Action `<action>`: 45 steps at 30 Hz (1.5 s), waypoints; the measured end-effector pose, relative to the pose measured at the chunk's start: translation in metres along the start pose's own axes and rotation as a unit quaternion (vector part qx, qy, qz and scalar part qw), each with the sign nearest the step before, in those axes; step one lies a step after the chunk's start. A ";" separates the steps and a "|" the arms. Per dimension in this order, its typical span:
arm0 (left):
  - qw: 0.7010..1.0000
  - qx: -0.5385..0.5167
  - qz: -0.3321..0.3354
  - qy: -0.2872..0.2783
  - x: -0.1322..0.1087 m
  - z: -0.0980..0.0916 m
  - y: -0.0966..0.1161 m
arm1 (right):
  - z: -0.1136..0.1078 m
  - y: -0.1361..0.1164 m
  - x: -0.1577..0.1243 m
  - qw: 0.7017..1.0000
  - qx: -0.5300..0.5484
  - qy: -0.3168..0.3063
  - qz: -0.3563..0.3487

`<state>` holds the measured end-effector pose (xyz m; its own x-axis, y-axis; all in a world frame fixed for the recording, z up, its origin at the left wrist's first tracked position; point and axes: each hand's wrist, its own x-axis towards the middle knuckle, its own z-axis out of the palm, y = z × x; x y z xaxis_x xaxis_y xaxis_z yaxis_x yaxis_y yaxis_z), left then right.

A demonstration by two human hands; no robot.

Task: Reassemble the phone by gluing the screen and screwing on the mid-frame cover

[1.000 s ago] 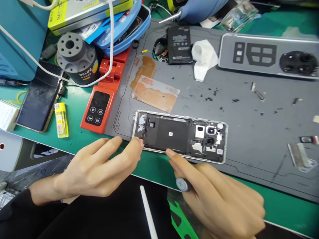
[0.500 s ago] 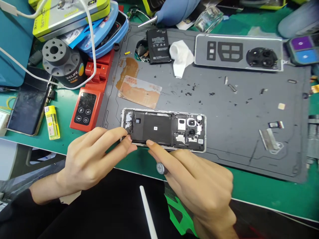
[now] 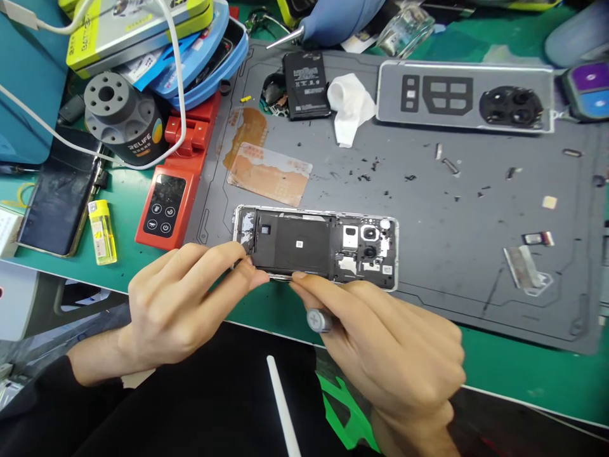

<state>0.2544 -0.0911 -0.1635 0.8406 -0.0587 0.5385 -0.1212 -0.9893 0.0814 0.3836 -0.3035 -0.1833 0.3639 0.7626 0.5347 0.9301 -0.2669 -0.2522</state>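
An opened phone point(image 3: 304, 244) lies on the grey mat with its back off, showing a black inner cover and the camera parts at its right end. My left hand point(image 3: 183, 298) is closed, thumb and fingers pinching the phone's near edge by its lower left corner. Curled in my right hand point(image 3: 387, 343) is a screwdriver point(image 3: 318, 320), whose grey handle end carries a cross mark; the rest of it is hidden by the fingers. My right index fingertip touches the phone's near edge, right of the left hand.
Behind the phone lie thin plastic cards point(image 3: 271, 174), a black battery point(image 3: 306, 86), white tissue point(image 3: 349, 108) and a detached back cover point(image 3: 464, 98). Small screws and scraps dot the grey mat point(image 3: 428, 254). At left are a red device point(image 3: 164, 203), a lighter point(image 3: 102, 231) and another phone point(image 3: 57, 190).
My right fingertip has slid slightly right along the phone's near edge, and the left thumb reaches a little further right. The view has shifted slightly.
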 end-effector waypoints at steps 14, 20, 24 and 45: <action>0.995 0.008 0.092 -0.022 -0.014 -0.005 -0.015 | -0.011 0.012 -0.001 0.998 -0.006 -0.034 -0.049; 0.986 -0.002 0.153 -0.063 -0.018 -0.013 -0.026 | -0.013 0.020 0.002 0.994 -0.008 -0.049 -0.093; 0.987 -0.032 0.134 -0.084 -0.016 -0.014 -0.029 | -0.012 0.021 0.002 0.994 -0.002 -0.055 -0.098; 0.977 0.001 0.191 -0.097 -0.018 -0.016 -0.033 | -0.023 0.039 0.004 0.986 0.014 -0.080 -0.147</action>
<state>0.2355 -0.0552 -0.1627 0.8191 -0.4470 0.3595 -0.4443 -0.8908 -0.0953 0.4221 -0.3243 -0.1729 0.0648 0.8884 0.4545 0.9917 -0.0065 -0.1287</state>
